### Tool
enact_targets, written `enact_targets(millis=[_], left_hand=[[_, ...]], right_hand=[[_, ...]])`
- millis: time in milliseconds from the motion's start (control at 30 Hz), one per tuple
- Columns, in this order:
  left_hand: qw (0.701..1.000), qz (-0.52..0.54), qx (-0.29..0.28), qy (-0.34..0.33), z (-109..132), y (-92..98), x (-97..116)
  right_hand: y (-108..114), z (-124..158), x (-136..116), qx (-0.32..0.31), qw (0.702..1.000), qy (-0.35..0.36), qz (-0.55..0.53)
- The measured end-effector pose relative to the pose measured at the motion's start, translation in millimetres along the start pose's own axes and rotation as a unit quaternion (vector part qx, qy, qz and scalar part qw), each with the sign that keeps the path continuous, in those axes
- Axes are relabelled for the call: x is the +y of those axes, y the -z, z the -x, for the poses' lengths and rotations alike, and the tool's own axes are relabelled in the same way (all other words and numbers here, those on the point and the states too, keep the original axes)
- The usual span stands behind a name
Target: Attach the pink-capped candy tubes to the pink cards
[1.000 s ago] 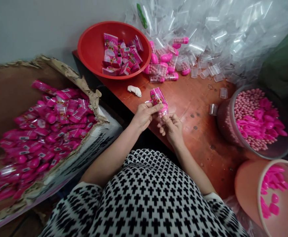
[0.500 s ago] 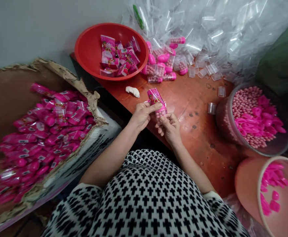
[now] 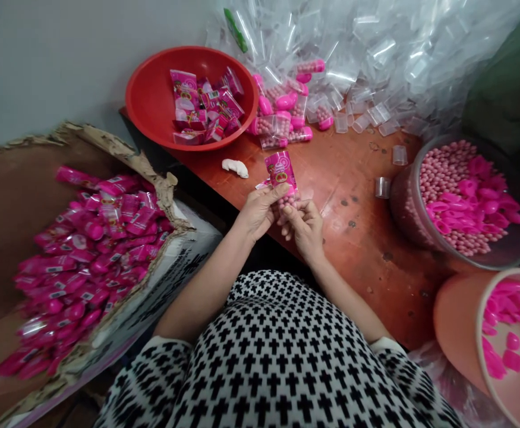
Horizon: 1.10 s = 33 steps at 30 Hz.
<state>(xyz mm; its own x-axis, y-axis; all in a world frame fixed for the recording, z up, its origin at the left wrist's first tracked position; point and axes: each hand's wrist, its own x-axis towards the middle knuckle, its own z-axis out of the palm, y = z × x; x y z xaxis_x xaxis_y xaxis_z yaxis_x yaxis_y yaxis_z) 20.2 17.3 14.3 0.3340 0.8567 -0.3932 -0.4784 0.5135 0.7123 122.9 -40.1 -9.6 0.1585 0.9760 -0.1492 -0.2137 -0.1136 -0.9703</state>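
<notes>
My left hand (image 3: 260, 211) is closed, pinching a printed pink wrapper sleeve (image 3: 281, 169) with its thumb on top. In my right hand (image 3: 305, 230), closed as well, is the lower end of a clear tube (image 3: 287, 201) of pink balls. The tube's upper part is inside the wrapper, and my fingers hide some of both. Both hands are together above the near edge of the red-brown table (image 3: 344, 238). A crumpled white scrap (image 3: 235, 168) lies just beyond my left hand.
At the left is a torn cardboard box (image 3: 153, 178) of wrapped tubes. A red bowl (image 3: 135, 98) holds flat wrappers. Filled tubes (image 3: 281, 125) and a heap of clear empty tubes (image 3: 375, 53) lie behind. At right are a tub (image 3: 402, 214) of balls and pink caps, and a peach bucket (image 3: 458, 315).
The wrapper has turned more upright and its printed face shows more to me. Both hands keep their grip in nearly the same place. The view has shifted slightly.
</notes>
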Motion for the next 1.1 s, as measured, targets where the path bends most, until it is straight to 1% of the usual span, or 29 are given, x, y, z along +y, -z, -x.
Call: enact_targets(millis=[67,100,200,300,367,433,533,600,667,733,800,900,967,1033,1100], left_hand=[[1.000,0.002,0.009,0.004,1.6,-0.9,-2.3],[1.000,-0.004,0.015,-0.005,2.2,-0.7,-3.5],[0.996,-0.042,0.042,-0.059,3.7,1.1,-8.9],[0.988,-0.089,0.079,-0.102,5.0,2.1,-16.7],[0.987,-0.084,0.092,-0.099,6.0,1.5,-20.8],[0.993,-0.048,0.081,-0.075,6.8,1.0,-22.5],[0.999,-0.012,0.035,-0.031,6.9,2.5,-20.9],[1.000,-0.021,0.003,-0.015,6.4,4.8,-19.3],[0.999,-0.043,-0.010,-0.015,6.0,6.6,-19.3],[0.997,-0.070,0.000,-0.026,6.5,7.1,-21.3],[0.993,-0.103,0.025,-0.046,8.0,6.1,-24.6],[0.985,-0.136,0.066,-0.080,10.8,3.2,-29.4],[0.990,-0.101,0.060,-0.078,11.8,1.5,-31.1],[0.998,-0.037,0.023,-0.055,11.3,0.8,-31.5],[0.999,0.004,-0.008,-0.033,9.3,0.9,-31.5]], right_hand=[[-0.2,0.5,0.5,0.000,1.000,0.004,0.003],[-0.3,1.0,1.1,0.004,1.000,0.008,0.010],[-0.1,2.7,3.5,0.018,1.000,0.013,0.016],[1.0,2.6,6.0,0.006,0.999,-0.014,-0.033],[2.4,2.0,7.7,-0.015,0.996,-0.043,-0.079],[4.0,2.0,9.2,-0.032,0.990,-0.070,-0.121],[5.8,3.7,10.3,-0.048,0.982,-0.091,-0.162],[6.4,5.7,10.3,-0.051,0.980,-0.089,-0.169],[6.8,7.7,10.3,-0.032,0.985,-0.075,-0.154],[7.4,9.3,10.8,-0.001,0.991,-0.055,-0.123],[8.1,9.8,11.8,0.018,0.994,-0.041,-0.102],[9.6,8.2,12.5,0.006,0.990,-0.058,-0.131],[10.8,6.2,12.0,-0.010,0.982,-0.087,-0.167],[12.3,4.9,11.3,-0.025,0.975,-0.115,-0.188],[14.0,4.9,11.5,-0.040,0.973,-0.131,-0.187]])
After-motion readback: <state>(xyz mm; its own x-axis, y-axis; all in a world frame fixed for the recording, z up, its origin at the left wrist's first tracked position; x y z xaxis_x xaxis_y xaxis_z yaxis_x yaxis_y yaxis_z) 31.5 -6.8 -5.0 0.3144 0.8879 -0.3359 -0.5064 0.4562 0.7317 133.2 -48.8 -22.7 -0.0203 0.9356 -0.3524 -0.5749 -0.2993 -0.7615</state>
